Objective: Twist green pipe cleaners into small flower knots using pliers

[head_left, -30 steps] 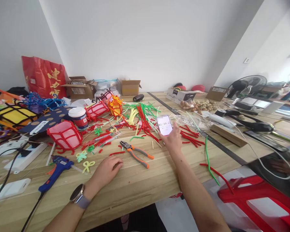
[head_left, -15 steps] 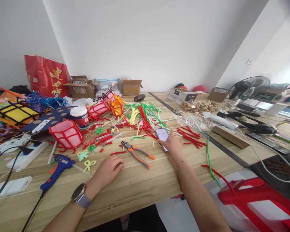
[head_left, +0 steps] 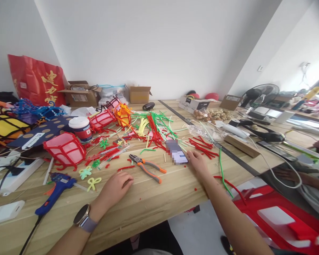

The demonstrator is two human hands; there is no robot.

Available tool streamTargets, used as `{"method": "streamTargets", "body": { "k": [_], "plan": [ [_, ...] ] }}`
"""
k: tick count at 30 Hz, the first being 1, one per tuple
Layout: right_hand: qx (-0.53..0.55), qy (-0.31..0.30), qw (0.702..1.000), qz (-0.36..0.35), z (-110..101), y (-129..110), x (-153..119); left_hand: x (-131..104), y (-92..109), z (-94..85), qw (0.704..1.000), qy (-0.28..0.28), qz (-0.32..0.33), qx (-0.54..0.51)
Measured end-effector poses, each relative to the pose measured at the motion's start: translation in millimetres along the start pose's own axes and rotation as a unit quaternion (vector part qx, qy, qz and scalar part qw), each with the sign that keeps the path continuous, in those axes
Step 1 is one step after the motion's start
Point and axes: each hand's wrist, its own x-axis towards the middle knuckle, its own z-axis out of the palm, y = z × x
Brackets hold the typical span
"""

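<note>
My left hand rests on the wooden tabletop with fingers loosely bent, holding nothing; a watch is on that wrist. Pliers with orange and grey handles lie just beyond it, jaws towards the back left. A phone lies face up on the table, its lit screen partly blurred. My right hand is at the phone's right edge with bent fingers, not gripping it; whether a fingertip touches is unclear. Red pipe cleaners lie behind that hand, and a green pipe cleaner to its right.
At the left are a blue glue gun, a power strip, a red-framed lantern and a lidded paper cup. More pipe cleaners are heaped centrally. A cardboard strip, cable and red stool are right, near another person's hand.
My right hand has drawn back from the phone's screen to its right side. The phone's display has changed. The view has turned slightly right, and my left hand stays resting.
</note>
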Motion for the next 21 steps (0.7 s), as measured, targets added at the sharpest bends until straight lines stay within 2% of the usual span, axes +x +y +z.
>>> {"method": "streamTargets", "body": {
  "k": [12,17,21],
  "plan": [
    [-0.004,0.003,0.993,-0.119,0,-12,-22,-1,-1,-0.3,1.000,-0.024,0.007,0.017],
    [0.013,0.000,0.993,-0.118,1,-5,-19,-1,-4,1.2,0.999,-0.029,0.010,0.019],
    [0.056,0.061,0.992,-0.091,0,4,-13,-1,-4,1.6,0.999,-0.027,0.013,0.021]
  ]
}}
